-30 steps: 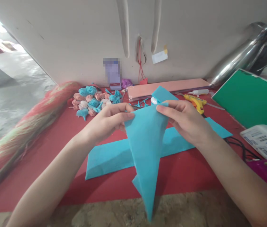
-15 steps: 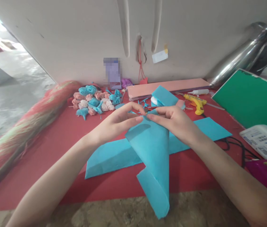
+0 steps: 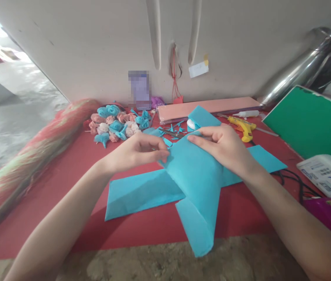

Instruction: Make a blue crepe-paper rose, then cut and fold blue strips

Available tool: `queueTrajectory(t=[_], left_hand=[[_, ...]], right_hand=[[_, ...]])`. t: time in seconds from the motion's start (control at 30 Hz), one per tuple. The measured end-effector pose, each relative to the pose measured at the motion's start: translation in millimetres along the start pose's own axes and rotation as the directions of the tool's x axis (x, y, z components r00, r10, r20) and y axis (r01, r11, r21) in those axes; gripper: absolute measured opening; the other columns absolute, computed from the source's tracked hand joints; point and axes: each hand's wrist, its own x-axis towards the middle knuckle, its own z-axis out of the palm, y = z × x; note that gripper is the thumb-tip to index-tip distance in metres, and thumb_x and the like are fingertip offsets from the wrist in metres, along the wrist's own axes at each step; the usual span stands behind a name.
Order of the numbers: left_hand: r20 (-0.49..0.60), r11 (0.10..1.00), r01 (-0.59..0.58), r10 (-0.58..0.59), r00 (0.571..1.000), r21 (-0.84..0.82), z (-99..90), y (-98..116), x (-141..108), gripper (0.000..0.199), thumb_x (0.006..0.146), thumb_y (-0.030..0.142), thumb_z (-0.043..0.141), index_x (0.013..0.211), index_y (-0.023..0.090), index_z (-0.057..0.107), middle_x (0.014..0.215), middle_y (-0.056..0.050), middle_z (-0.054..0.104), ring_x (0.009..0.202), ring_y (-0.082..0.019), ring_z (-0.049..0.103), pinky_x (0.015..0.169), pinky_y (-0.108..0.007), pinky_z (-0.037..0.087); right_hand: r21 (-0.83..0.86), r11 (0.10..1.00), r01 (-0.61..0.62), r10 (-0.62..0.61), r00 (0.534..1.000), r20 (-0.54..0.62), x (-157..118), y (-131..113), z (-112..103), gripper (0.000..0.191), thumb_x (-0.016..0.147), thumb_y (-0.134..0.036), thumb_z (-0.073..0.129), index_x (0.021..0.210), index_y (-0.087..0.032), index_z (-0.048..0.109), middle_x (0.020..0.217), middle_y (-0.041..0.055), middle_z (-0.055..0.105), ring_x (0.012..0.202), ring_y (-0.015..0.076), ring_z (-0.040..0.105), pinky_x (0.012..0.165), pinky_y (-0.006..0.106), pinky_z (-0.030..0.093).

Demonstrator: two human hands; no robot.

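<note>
A blue paper sheet (image 3: 196, 175) hangs between my hands, its lower end curled over near the table's front edge. My left hand (image 3: 146, 150) pinches its upper left corner between thumb and fingers. At the top edge, my right hand (image 3: 219, 146) grips the same sheet, thumb on the near side. Beneath it a long folded blue paper strip (image 3: 142, 195) lies on the red table top (image 3: 95, 234). Scissors (image 3: 173, 133) and small blue scraps lie just beyond the hands.
Blue, pink and white paper flowers (image 3: 115, 125) are heaped at the back left. Behind my right hand are a blue paper stack (image 3: 203, 117) and a yellow glue gun (image 3: 243, 128). A green board (image 3: 312, 125) and a white box (image 3: 326, 177) stand right.
My left hand has moved left and slightly down with the sheet's corner, and my right hand slightly right. The sheet is spread wider, its lower end has risen, and the scissors now show.
</note>
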Motion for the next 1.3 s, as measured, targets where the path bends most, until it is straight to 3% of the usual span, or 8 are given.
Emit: queueTrajectory(t=[0.13,0.3,0.37,0.43,0.53,0.83,1.1,1.3], left_hand=[[0.144,0.997,-0.071,0.066,0.987,0.032,-22.5,-5.5,-4.9,0.018,0.081,0.025,0.062,0.065,0.019,0.065,0.061,0.001,0.063,0.059,-0.012,0.058,0.057,-0.024,0.047],[-0.074,0.991,-0.104,0.111,0.991,0.089,-17.7,-9.6,0.0,0.031,0.091,0.036,0.048,0.072,0.018,0.066,0.075,0.0,0.065,0.074,-0.013,0.06,0.073,-0.026,0.047],[-0.058,0.99,-0.036,0.044,0.997,0.136,-5.3,-8.2,3.6,0.034,0.09,0.039,0.048,0.068,0.017,0.06,0.066,0.001,0.058,0.065,-0.011,0.054,0.06,-0.022,0.043],[0.004,0.99,0.051,-0.052,0.999,0.135,7.2,-6.4,6.3,0.042,0.087,0.043,0.051,0.056,0.017,0.044,0.051,0.005,0.037,0.047,-0.007,0.036,0.044,-0.02,0.029],[0.043,0.982,0.118,-0.125,0.991,0.15,19.0,-5.3,8.0,0.047,0.084,0.041,0.055,0.052,0.018,0.03,0.051,0.008,0.018,0.044,-0.005,0.018,0.039,-0.021,0.015],[0.168,0.991,0.073,-0.091,0.981,0.108,20.1,-6.0,6.3,0.049,0.086,0.036,0.054,0.052,0.019,0.024,0.05,0.007,0.016,0.044,-0.005,0.015,0.04,-0.024,0.014],[0.205,0.984,0.121,-0.146,0.968,0.132,18.4,-5.4,5.9,0.051,0.086,0.039,0.054,0.052,0.019,0.022,0.051,0.007,0.016,0.045,-0.005,0.016,0.04,-0.023,0.013],[0.17,0.989,0.109,-0.125,0.977,0.104,19.5,-4.3,7.0,0.045,0.085,0.036,0.055,0.052,0.018,0.03,0.051,0.007,0.018,0.044,-0.005,0.017,0.04,-0.022,0.015]], right_hand=[[-0.012,0.999,0.036,-0.037,0.996,-0.079,0.3,-0.6,-9.1,0.026,0.083,-0.036,0.059,0.063,-0.019,0.06,0.05,-0.0048,0.04,0.045,0.0083,0.034,0.043,0.026,0.023],[-0.003,0.996,0.085,-0.085,0.996,-0.023,-4.4,-4.9,-3.3,0.025,0.084,-0.035,0.059,0.066,-0.018,0.063,0.049,-0.005,0.038,0.044,0.0075,0.032,0.042,0.025,0.02],[-0.019,0.994,0.107,-0.107,0.994,0.011,-6.9,-5.3,3.2,0.026,0.085,-0.034,0.058,0.066,-0.018,0.063,0.049,-0.0058,0.035,0.043,0.0066,0.029,0.042,0.025,0.018],[-0.046,0.991,0.126,-0.125,0.992,0.024,-8.8,-4.6,9.8,0.027,0.087,-0.033,0.056,0.067,-0.017,0.063,0.049,-0.0061,0.034,0.044,0.0061,0.027,0.042,0.025,0.019],[-0.08,0.986,0.145,-0.142,0.989,0.039,-9.8,-2.9,17.2,0.024,0.086,-0.032,0.058,0.07,-0.015,0.065,0.053,-0.0053,0.038,0.047,0.0059,0.029,0.043,0.024,0.02],[-0.011,0.999,0.047,-0.046,0.993,0.108,-9.5,-5.0,17.7,0.028,0.083,-0.038,0.06,0.07,-0.016,0.07,0.056,-0.002,0.049,0.052,0.0084,0.037,0.046,0.024,0.028],[0.181,0.982,-0.047,0.043,0.999,0.029,-5.3,-3.6,9.6,0.036,0.088,-0.049,0.049,0.073,-0.02,0.064,0.053,-0.0023,0.052,0.049,0.0096,0.048,0.045,0.023,0.035],[-0.023,0.994,0.103,-0.101,0.991,0.084,-8.6,-3.9,16.8,0.026,0.087,-0.038,0.056,0.072,-0.017,0.063,0.066,-0.0001,0.058,0.057,0.0096,0.047,0.05,0.023,0.035]])
